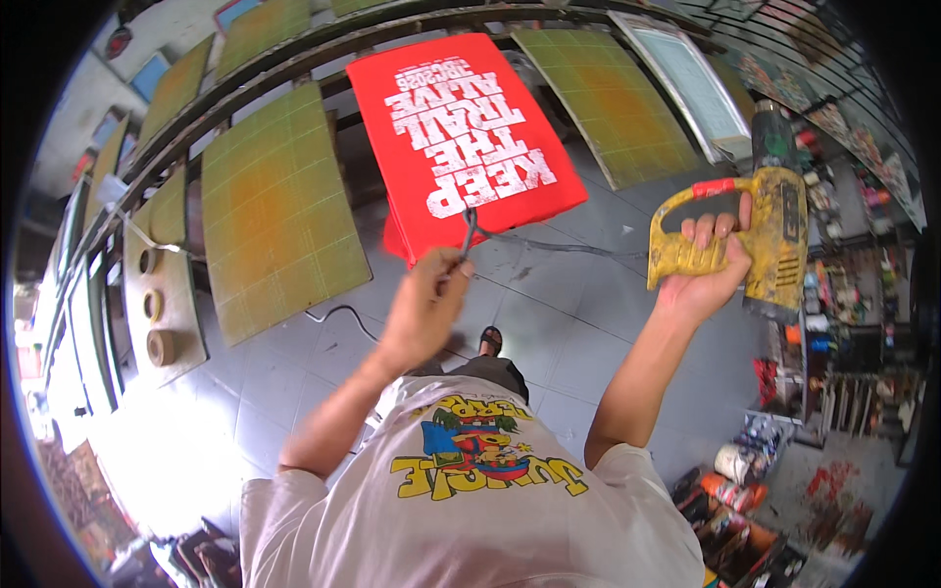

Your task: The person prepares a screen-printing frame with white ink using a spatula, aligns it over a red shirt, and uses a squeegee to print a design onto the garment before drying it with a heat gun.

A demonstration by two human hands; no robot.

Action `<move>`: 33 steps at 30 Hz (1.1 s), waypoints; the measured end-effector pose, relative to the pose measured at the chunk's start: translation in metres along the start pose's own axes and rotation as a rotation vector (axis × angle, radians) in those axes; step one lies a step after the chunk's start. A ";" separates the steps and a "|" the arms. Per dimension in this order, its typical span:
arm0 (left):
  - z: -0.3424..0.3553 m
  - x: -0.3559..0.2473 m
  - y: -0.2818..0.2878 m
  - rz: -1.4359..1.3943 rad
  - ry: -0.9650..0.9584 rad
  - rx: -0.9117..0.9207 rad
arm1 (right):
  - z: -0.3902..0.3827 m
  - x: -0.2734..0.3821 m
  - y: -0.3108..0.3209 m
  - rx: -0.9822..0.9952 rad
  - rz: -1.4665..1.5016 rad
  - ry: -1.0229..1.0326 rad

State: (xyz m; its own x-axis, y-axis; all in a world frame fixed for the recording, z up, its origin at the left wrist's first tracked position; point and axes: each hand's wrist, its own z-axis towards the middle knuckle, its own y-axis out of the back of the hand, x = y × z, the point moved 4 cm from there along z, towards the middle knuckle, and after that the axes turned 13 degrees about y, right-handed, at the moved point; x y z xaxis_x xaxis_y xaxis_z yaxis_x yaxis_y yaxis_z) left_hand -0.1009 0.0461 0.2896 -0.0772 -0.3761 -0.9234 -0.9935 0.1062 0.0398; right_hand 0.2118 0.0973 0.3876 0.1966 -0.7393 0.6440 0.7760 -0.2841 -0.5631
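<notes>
Grip: a yellow heat gun is held by the right hand, with the fingers closed round its handle; a black cord is pinched in the closed left hand. Landmark for all places: the red fabric, marked with white block lettering. The heat gun is located to the right of the red fabric, well apart from it.

Containers: many small bottles and cans are stacked far right of the fabric; their contents cannot be made out. A white container and an orange one are seen low to the right of it, contents likewise not readable.

Pose: the right forearm is extended up and outward, right of the fabric, and the gun's dark nozzle is directed away from the body. The left hand is raised just below the fabric's near edge; whether the two touch cannot be told. A bend of cord is passed over that edge.

Surface and room: the fabric is spread flat, flanked by a green-gold board on the left and another green-gold board on the right. A pale framed panel is set beyond the latter. Three tape rolls are lined up on a narrow board far left of the fabric. Grey floor tiles and a sandalled foot are exposed below it.
</notes>
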 end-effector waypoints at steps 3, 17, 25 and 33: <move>-0.020 -0.052 0.032 0.612 0.035 0.072 | 0.003 -0.016 0.064 -0.087 0.085 -0.056; -0.075 0.050 0.177 1.161 0.186 -0.058 | -0.098 -0.055 0.360 -0.686 0.396 -0.569; -0.139 0.119 0.136 1.098 0.066 -0.055 | -0.162 -0.018 0.461 -0.719 0.511 -0.758; -0.224 0.321 0.104 1.123 0.361 0.046 | -0.312 -0.034 0.483 -0.586 0.141 -0.869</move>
State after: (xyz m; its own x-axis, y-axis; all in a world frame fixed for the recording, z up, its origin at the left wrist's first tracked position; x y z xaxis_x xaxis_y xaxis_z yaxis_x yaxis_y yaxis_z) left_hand -0.2477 -0.2701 0.0830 -0.9325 -0.2884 -0.2176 -0.3502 0.5737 0.7405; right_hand 0.3930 -0.2052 -0.0675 0.8036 -0.1628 0.5725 0.3483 -0.6513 -0.6742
